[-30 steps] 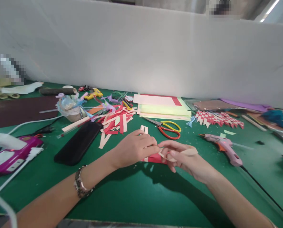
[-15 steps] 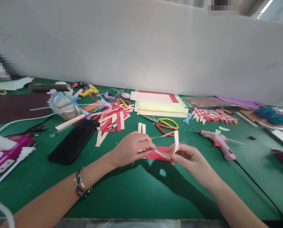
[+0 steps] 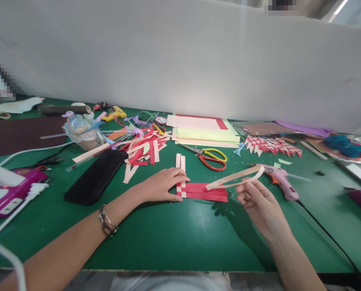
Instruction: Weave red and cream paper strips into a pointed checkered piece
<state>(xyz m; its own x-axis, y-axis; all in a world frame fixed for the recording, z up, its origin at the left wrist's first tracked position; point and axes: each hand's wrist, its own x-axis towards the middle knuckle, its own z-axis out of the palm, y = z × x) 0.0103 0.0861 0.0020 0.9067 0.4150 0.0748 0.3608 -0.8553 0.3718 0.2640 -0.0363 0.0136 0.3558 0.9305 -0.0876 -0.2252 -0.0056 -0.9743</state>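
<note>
One cream strip (image 3: 235,178), newly lifted at centre right, pinched in right hand (image 3: 256,199); left hand's (image 3: 163,184) spread fingers press red strips (image 3: 205,191).

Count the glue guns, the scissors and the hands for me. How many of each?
Glue guns: 3, yellow glue gun, lilac glue gun, magenta glue gun
Scissors: 1, scissors
Hands: 2, left hand, right hand
Total: 6
</note>
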